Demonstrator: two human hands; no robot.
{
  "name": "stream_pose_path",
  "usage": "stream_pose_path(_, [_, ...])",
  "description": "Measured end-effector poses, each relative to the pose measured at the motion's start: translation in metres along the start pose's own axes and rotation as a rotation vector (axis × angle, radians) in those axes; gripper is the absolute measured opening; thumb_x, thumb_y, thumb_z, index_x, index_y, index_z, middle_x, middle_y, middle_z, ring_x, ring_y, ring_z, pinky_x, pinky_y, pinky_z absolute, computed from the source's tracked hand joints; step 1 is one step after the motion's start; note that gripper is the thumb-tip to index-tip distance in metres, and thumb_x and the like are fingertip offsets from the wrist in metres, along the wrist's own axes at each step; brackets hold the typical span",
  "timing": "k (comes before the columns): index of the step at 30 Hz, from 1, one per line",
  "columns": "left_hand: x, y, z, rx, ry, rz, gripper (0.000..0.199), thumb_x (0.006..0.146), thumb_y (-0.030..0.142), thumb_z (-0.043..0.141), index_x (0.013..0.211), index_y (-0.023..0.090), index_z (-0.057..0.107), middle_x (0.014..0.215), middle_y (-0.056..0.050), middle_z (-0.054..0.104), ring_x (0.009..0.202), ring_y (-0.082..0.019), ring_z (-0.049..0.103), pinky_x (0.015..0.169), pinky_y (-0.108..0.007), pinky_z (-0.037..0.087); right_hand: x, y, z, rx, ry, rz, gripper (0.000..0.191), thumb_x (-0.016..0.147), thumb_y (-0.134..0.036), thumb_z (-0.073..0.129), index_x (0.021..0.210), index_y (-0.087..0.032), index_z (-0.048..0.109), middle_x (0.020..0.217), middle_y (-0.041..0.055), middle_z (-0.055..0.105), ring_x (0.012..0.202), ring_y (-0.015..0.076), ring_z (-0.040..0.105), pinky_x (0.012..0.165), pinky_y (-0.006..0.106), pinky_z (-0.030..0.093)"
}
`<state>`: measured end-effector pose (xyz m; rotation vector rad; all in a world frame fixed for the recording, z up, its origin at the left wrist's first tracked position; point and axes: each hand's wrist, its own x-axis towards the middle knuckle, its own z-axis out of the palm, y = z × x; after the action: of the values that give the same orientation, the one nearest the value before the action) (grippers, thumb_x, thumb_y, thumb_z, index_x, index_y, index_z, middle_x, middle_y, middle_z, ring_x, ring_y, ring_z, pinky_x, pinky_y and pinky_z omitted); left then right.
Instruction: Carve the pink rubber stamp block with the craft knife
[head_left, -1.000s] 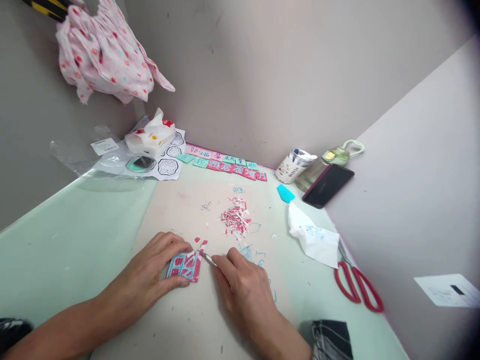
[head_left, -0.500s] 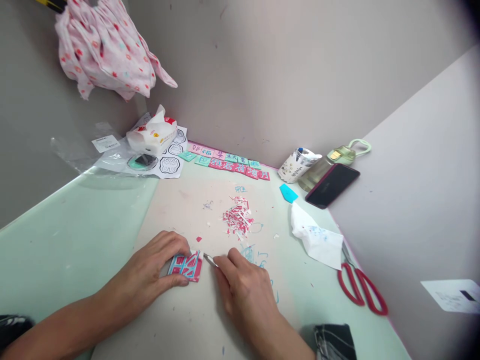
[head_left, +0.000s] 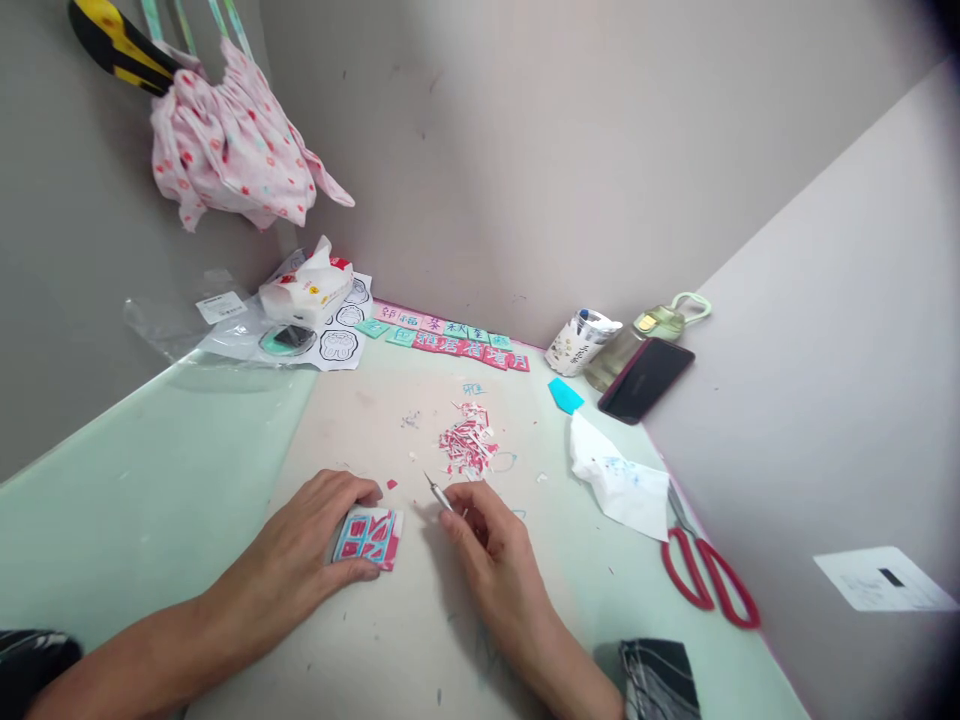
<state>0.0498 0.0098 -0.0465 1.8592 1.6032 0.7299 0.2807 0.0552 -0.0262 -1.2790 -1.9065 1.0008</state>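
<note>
left hand [head_left: 322, 532] pinching a carved pink block [head_left: 367, 538] on the mat [head_left: 360, 655], right hand [head_left: 495, 555] gripping a craft knife [head_left: 440, 492], long axis slanting, tip far-left, bare mat off block's near edge

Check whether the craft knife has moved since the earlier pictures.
Yes: the craft knife has shifted away from the carved block, toward the pile of shavings.

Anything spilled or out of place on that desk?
A bit messy: loose scraps lie heaped on the board, and one red chip sits apart, near the block in the left hand. The tissue by the scissors is crumpled and blue-stained. No damage stands out.
</note>
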Motion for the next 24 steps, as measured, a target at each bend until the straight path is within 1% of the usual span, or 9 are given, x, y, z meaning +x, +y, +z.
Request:
stream_pose_path(2, [-0.002, 0.003, 0.002, -0.055, -0.022, -0.038, 0.042, 0.079, 0.023, 0.074, 0.116, 0.028, 0.055, 0.117, -0.001, 0.064, 0.110, -0.027, 0.062, 0.094, -0.037, 0.047, 0.000, -0.004, 0.000, 0.082, -0.048, 0.057, 0.013, 0.088, -0.020, 0.066, 0.100, -0.019, 0.066, 0.078, -0.0026, 0.056, 0.067, 0.0139, 0.049, 0.063, 0.026, 0.040])
stream_pose_path(5, [-0.004, 0.009, 0.005, -0.146, -0.052, -0.055, 0.042, 0.079, 0.021, 0.072, 0.115, 0.030, 0.053, 0.114, 0.001, 0.064, 0.104, -0.024, 0.064, 0.089, -0.034, 0.047, -0.002, -0.009, 0.002, 0.121, -0.122, 0.060, 0.022, 0.080, -0.014, 0.074, 0.101, -0.019, 0.069, 0.084, -0.0020, 0.059, 0.073, 0.0140, 0.050, 0.066, 0.026, 0.042])
stream_pose_path(8, [-0.006, 0.012, 0.007, -0.199, -0.093, -0.011, 0.039, 0.080, 0.020, 0.071, 0.112, 0.030, 0.052, 0.110, 0.003, 0.063, 0.099, -0.022, 0.065, 0.086, -0.031, 0.049, -0.003, -0.012, 0.003, 0.134, -0.182, 0.067, 0.013, 0.080, -0.012, 0.074, 0.090, -0.019, 0.069, 0.081, -0.0027, 0.059, 0.072, 0.0132, 0.049, 0.065, 0.025, 0.040])
stream_pose_path(11, [-0.007, 0.010, 0.008, -0.197, -0.141, 0.047, 0.041, 0.082, 0.018, 0.069, 0.115, 0.032, 0.051, 0.114, 0.003, 0.063, 0.105, -0.022, 0.065, 0.089, -0.031, 0.050, -0.004, -0.013, 0.003, 0.216, -0.216, 0.118, 0.011, 0.079, -0.012, 0.074, 0.080, -0.018, 0.065, 0.073, -0.0054, 0.053, 0.067, 0.0115, 0.044, 0.060, 0.024, 0.035])
stream_pose_path(13, [-0.007, 0.008, 0.008, -0.183, -0.126, 0.072, 0.043, 0.083, 0.018, 0.068, 0.119, 0.033, 0.050, 0.118, 0.003, 0.063, 0.110, -0.022, 0.064, 0.092, -0.030, 0.051, -0.004, -0.014, 0.004, 0.253, -0.233, 0.162, 0.013, 0.079, -0.012, 0.072, 0.075, -0.018, 0.061, 0.067, -0.0071, 0.047, 0.064, 0.0105, 0.039, 0.058, 0.023, 0.032])
stream_pose_path(16, [-0.008, 0.009, 0.008, -0.180, -0.087, 0.121, 0.041, 0.086, 0.018, 0.065, 0.121, 0.034, 0.051, 0.120, 0.002, 0.063, 0.112, -0.022, 0.064, 0.093, -0.029, 0.052, -0.004, -0.014, 0.004, 0.230, -0.234, 0.205, 0.014, 0.082, -0.013, 0.065, 0.070, -0.017, 0.059, 0.062, -0.0078, 0.041, 0.061, 0.0103, 0.035, 0.055, 0.024, 0.027])
stream_pose_path(18, [-0.008, 0.012, 0.009, -0.197, -0.076, 0.137, 0.036, 0.088, 0.018, 0.062, 0.121, 0.033, 0.054, 0.120, 0.000, 0.064, 0.112, -0.022, 0.064, 0.095, -0.030, 0.052, -0.004, -0.014, 0.004, 0.209, -0.217, 0.192, 0.014, 0.084, -0.014, 0.062, 0.071, -0.017, 0.061, 0.063, -0.0067, 0.044, 0.062, 0.0108, 0.036, 0.056, 0.024, 0.027])
stream_pose_path(21, [-0.008, 0.015, 0.010, -0.245, -0.053, 0.053, 0.030, 0.089, 0.023, 0.061, 0.118, 0.031, 0.057, 0.116, -0.001, 0.066, 0.105, -0.023, 0.066, 0.091, -0.032, 0.054, -0.004, -0.013, 0.004, 0.190, -0.161, 0.129, 0.015, 0.085, -0.015, 0.059, 0.071, -0.017, 0.063, 0.069, -0.0038, 0.051, 0.066, 0.0119, 0.042, 0.059, 0.025, 0.031])
stream_pose_path(24, [-0.007, 0.014, 0.012, -0.350, -0.085, -0.025, 0.028, 0.089, 0.025, 0.058, 0.116, 0.031, 0.059, 0.113, -0.001, 0.067, 0.101, -0.022, 0.067, 0.090, -0.034, 0.055, -0.004, -0.011, 0.005, 0.161, -0.131, 0.124, 0.013, 0.082, -0.016, 0.057, 0.069, -0.017, 0.061, 0.067, -0.0037, 0.050, 0.064, 0.0119, 0.041, 0.058, 0.025, 0.030])
